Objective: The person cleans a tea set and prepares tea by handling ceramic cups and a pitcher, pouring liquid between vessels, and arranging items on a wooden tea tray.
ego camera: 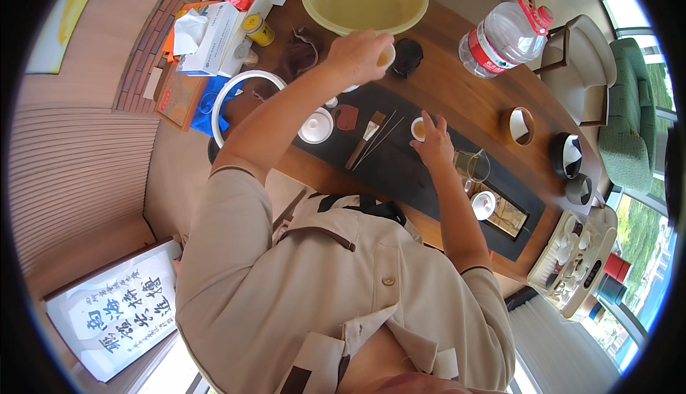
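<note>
My left hand [360, 59] holds a small white cup [386, 58] tilted near the rim of a pale yellow basin [312, 16]. The thumb and fingers of my right hand [435, 144] are around the right side of another small white cup [419, 129] with amber liquid, on a dark table mat [396, 179]. Between my arms lie a wide brush [364, 139], two thin metal sticks [379, 142] and a reddish-brown flat piece [345, 117]. A white lidded vessel [316, 126] stands near my left forearm. A glass pitcher [478, 166] and a white lidded bowl [483, 205] are by my right forearm.
A large plastic water bottle [501, 40] stands at the back right. Tissue boxes [214, 32], a yellow tin [258, 29] and a white hoop-shaped rim [217, 110] are left. Round containers [565, 155] and a cup-filled sterilizer tray [568, 260] are right. A dark round object [408, 58] is near the basin.
</note>
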Demonstrator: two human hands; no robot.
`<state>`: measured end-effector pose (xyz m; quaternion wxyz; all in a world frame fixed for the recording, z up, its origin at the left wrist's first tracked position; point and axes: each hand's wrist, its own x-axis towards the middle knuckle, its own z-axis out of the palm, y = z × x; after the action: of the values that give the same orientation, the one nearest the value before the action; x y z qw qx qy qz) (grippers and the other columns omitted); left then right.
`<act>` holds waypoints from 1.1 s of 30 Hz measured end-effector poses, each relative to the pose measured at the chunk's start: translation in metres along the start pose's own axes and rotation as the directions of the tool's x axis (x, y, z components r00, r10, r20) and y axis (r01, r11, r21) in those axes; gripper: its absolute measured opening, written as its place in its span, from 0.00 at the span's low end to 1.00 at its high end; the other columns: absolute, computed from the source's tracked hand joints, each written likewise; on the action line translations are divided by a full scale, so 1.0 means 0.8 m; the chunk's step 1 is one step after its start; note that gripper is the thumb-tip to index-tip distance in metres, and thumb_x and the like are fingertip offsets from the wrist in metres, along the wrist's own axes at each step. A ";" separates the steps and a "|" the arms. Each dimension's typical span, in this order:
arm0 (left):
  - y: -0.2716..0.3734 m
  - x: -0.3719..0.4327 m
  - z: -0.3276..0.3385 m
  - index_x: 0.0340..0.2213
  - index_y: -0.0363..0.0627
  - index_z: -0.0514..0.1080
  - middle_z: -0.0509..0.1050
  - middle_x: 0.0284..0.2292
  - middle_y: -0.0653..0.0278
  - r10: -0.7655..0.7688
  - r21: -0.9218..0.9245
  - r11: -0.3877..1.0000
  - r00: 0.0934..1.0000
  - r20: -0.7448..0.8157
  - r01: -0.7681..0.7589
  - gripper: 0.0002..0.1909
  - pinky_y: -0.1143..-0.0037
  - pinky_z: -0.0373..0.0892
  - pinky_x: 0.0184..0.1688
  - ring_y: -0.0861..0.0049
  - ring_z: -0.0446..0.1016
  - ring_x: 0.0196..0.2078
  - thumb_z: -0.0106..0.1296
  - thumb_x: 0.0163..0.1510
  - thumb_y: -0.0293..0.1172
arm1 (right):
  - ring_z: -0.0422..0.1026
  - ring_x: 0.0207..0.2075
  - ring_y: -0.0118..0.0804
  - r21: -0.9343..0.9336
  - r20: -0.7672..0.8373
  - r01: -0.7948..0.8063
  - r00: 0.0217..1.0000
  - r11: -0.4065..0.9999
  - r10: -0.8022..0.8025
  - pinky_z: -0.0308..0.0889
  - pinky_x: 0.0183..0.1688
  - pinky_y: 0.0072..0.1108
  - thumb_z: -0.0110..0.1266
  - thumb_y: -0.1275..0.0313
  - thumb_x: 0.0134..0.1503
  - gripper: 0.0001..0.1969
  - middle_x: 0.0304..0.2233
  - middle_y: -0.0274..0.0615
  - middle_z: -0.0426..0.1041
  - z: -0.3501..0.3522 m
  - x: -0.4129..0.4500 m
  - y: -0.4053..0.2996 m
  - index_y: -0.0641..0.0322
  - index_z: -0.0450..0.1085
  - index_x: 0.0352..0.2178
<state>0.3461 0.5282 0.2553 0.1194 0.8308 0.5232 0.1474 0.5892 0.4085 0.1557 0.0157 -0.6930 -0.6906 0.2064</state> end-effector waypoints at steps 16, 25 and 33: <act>-0.221 0.182 0.126 0.39 0.43 0.68 0.71 0.40 0.54 -0.418 0.153 0.906 0.889 0.185 0.395 0.14 0.66 0.69 0.42 0.60 0.70 0.44 0.49 0.48 0.25 | 0.69 0.43 0.48 -0.072 -0.142 0.175 0.973 0.982 -0.184 0.67 0.41 0.33 0.59 0.74 0.40 0.27 0.41 0.44 0.66 -0.129 0.190 -0.088 0.55 0.61 0.44; -0.242 0.176 0.139 0.37 0.48 0.69 0.71 0.36 0.59 -0.401 0.187 0.912 0.891 0.215 0.365 0.13 0.66 0.69 0.40 0.62 0.71 0.43 0.48 0.47 0.27 | 0.66 0.48 0.53 -0.116 0.083 0.234 0.971 0.965 -0.225 0.64 0.48 0.35 0.53 0.76 0.47 0.22 0.47 0.50 0.62 -0.057 0.417 -0.194 0.56 0.59 0.45; -0.226 0.179 0.122 0.43 0.51 0.67 0.71 0.40 0.62 -0.397 0.124 0.918 0.864 0.310 0.377 0.27 0.64 0.64 0.46 0.64 0.68 0.47 0.61 0.39 0.38 | 0.64 0.51 0.52 -0.171 0.198 0.068 0.980 0.983 -0.033 0.64 0.49 0.35 0.53 0.71 0.50 0.25 0.50 0.49 0.60 -0.004 0.436 -0.182 0.55 0.56 0.50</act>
<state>0.2901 0.7305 0.1178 0.2073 0.7248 0.6560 -0.0358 0.4379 0.7524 0.1110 -0.1078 -0.6504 -0.7218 0.2105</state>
